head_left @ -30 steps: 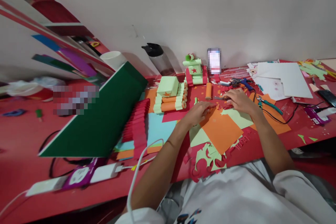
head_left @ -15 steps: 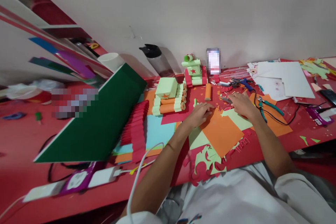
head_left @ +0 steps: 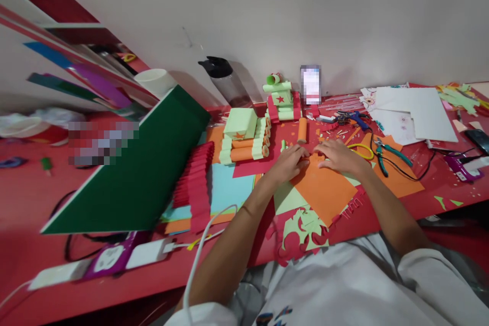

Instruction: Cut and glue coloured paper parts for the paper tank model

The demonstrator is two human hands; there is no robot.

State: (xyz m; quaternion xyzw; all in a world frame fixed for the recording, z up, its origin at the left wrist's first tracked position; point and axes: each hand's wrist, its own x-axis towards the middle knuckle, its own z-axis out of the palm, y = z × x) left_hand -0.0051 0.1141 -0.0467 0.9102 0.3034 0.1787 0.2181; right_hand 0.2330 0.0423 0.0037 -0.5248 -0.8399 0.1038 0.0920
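An orange paper sheet (head_left: 324, 193) lies slantwise in front of me over light green paper. My left hand (head_left: 289, 164) has its fingers curled closed at the sheet's upper left edge. On the upper edge is my right hand (head_left: 340, 158), thumb and fingers closing on the orange paper; the exact fingertip contact is small and partly hidden. Just right of that hand rest scissors with yellow handles (head_left: 361, 152). An orange paper roll (head_left: 302, 131) stands behind my hands. To its left sits a paper model (head_left: 244, 137) of green and orange rolls.
A smaller green-and-red paper model (head_left: 281, 99), a phone (head_left: 311, 84) and a dark-lidded bottle (head_left: 223, 79) stand by the wall. Teal-handled pliers (head_left: 395, 153) lie right, a green board (head_left: 133, 178) leans left. A white cable (head_left: 194, 270) crosses near my left arm. Cut scraps (head_left: 305, 229) lie in front.
My right hand has let go of the scissors, which now lie on the right, and has moved left onto the orange paper. My left hand stays almost in place.
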